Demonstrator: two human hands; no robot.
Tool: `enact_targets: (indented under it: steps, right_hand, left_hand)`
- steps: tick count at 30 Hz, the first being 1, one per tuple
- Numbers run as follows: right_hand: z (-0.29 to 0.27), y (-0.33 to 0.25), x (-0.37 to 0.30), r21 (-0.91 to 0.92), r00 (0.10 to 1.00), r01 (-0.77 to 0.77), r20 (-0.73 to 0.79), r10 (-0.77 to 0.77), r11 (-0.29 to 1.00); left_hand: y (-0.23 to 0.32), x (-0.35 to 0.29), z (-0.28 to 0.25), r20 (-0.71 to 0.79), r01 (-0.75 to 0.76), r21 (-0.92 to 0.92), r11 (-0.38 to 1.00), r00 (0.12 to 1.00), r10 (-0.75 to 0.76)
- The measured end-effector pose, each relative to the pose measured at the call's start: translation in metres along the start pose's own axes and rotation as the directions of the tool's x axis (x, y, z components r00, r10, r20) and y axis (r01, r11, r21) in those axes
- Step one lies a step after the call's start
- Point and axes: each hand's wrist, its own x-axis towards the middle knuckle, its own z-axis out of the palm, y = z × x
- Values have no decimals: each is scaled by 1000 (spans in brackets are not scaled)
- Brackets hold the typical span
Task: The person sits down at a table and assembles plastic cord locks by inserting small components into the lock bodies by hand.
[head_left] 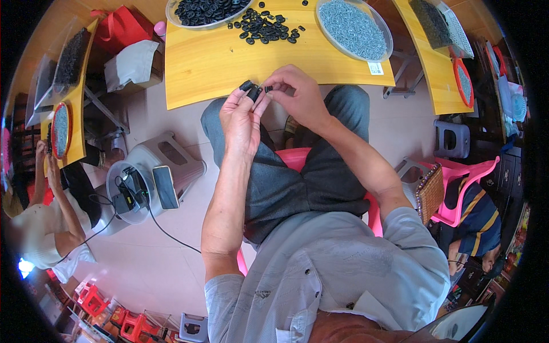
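Note:
My left hand [241, 123] is raised just past the near edge of the yellow table, above my lap. Small black plastic pieces [254, 93] are held between its fingers. Close beside it, my right hand [298, 96] pinches another small black piece [268, 89] by the fingertips. The exact shape of these pieces is too small to make out. On the table [211, 71] lies a loose pile of black oval plastic parts [264, 27]. Behind the pile to the left stands a round tub [182, 26] full of similar parts. A second round tub [330, 44] at the right holds many silvery screws.
Left of my legs, a grey stool [171, 150] stands near a clear bucket [112, 171] with black chargers and cables; a phone [165, 187] lies beside it. Another person [48, 223] works at a left-hand table. A pink chair [466, 188] and another table [437, 86] are at right.

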Motion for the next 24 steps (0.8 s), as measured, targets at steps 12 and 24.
enact_targets:
  steps: [12,24]
  right_hand:
    - [-5,8,-1,132,963,-264,85,255,955]
    - [-17,7,3,379,921,-387,198,335,841]
  left_hand:
    - [-1,-2,3,-8,5,70,998,1000,-5]
    - [0,-5,13,-38,-48,277,960,997,61]
